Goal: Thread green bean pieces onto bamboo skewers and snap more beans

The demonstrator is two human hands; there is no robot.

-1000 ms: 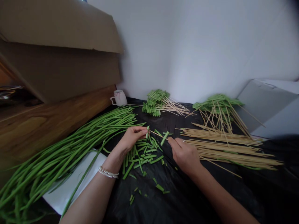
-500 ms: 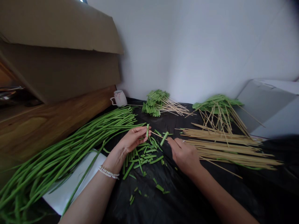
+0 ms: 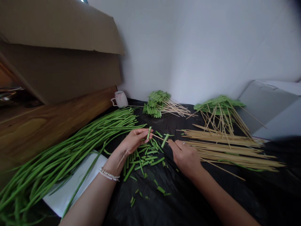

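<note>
The left hand [image 3: 136,138] pinches a cut bean piece [image 3: 149,133] between thumb and fingers at a skewer's [image 3: 157,137] left tip, apparently to steady it. The right hand's [image 3: 185,155] fingers grip the shaft just behind a second piece [image 3: 165,140] lying crosswise. Loose cuttings [image 3: 151,158] lie between, handily close; spare skewers [image 3: 216,147] right, long beans [image 3: 94,138] left.

Left hand [image 3: 137,138] is pinching, right hand [image 3: 187,157] is gripping with knuckles upward, forearms [image 3: 215,188] are slanting from near left and right
</note>
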